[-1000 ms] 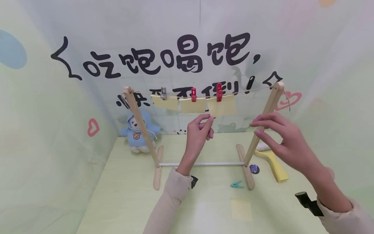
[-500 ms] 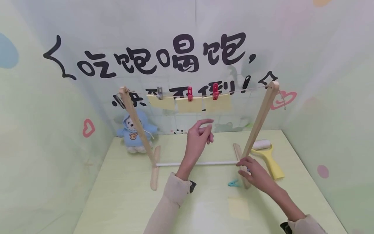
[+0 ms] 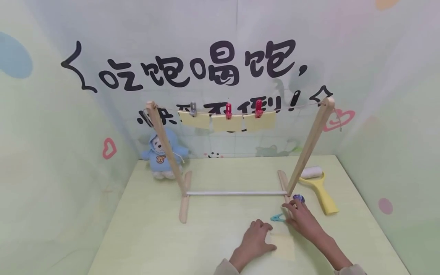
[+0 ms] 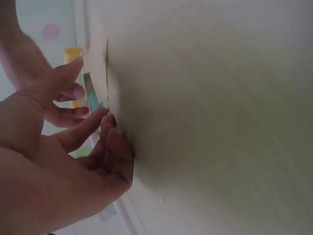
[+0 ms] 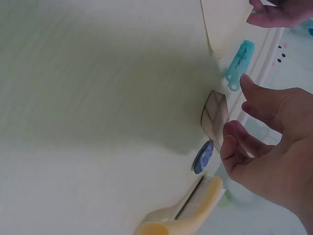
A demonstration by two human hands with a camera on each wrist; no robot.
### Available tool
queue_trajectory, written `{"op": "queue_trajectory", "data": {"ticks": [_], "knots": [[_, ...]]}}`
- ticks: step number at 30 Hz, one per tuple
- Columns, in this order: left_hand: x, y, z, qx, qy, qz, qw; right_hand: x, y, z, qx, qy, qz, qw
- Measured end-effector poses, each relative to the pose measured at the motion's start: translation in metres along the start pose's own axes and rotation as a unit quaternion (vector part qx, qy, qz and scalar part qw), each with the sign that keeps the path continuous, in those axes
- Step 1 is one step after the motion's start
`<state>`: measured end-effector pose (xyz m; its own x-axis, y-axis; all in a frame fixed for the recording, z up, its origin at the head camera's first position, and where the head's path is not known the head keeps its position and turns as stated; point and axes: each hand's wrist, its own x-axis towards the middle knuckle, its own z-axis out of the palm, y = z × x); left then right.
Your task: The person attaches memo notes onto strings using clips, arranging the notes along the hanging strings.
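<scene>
A pale yellow paper note (image 3: 284, 246) lies on the table. My left hand (image 3: 254, 242) is at the note's left side, thumb and fingers apart; whether a fingertip touches the edge I cannot tell. Just behind the note is a small teal clothespin (image 3: 277, 217). Over the rack's right foot, my right hand (image 3: 304, 219) has thumb and fingers spread beside the clothespin. In the right wrist view, a gap shows between that hand and the clothespin (image 5: 240, 66). Three similar notes hang from the rack's string, one under a grey clip (image 3: 193, 109), two under red clips (image 3: 228, 111).
The wooden rack (image 3: 311, 147) stands across the table, joined low down by a white rod (image 3: 237, 193). A round blue badge (image 3: 299, 198) and a yellow-handled lint roller (image 3: 323, 194) lie at right. A blue-hooded plush toy (image 3: 163, 158) sits behind the left post.
My left hand has come down from below the hanging notes to the note on the table. My right hand dropped from the right post, then shifted slightly nearer me, beside the clothespin.
</scene>
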<state>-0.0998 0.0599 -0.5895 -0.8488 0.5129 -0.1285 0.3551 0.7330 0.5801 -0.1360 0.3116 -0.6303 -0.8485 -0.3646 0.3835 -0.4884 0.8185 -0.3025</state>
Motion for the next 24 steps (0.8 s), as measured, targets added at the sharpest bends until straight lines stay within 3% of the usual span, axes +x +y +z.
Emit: {"op": "queue_trajectory", "data": {"ticks": [4,8,11,18,24], "knots": [[-0.003,0.002,0.017,0.073,0.022,0.002,0.9971,0.009,-0.031,-0.024,-0.008,-0.041,0.047,0.9980],[-0.001,-0.003,0.033,0.084,0.030,-0.008,0.9959,0.012,-0.043,-0.030,-0.006,-0.069,0.081,0.9943],[0.000,-0.007,0.040,0.089,0.034,-0.003,0.9955,0.012,-0.046,-0.027,0.001,-0.065,0.083,0.9945],[-0.002,-0.007,0.037,0.087,0.027,0.006,0.9958,0.010,-0.048,-0.022,0.007,-0.047,0.077,0.9959],[-0.011,0.003,0.019,0.085,0.007,0.016,0.9963,0.009,-0.049,-0.022,0.025,-0.039,0.077,0.9960]]}}
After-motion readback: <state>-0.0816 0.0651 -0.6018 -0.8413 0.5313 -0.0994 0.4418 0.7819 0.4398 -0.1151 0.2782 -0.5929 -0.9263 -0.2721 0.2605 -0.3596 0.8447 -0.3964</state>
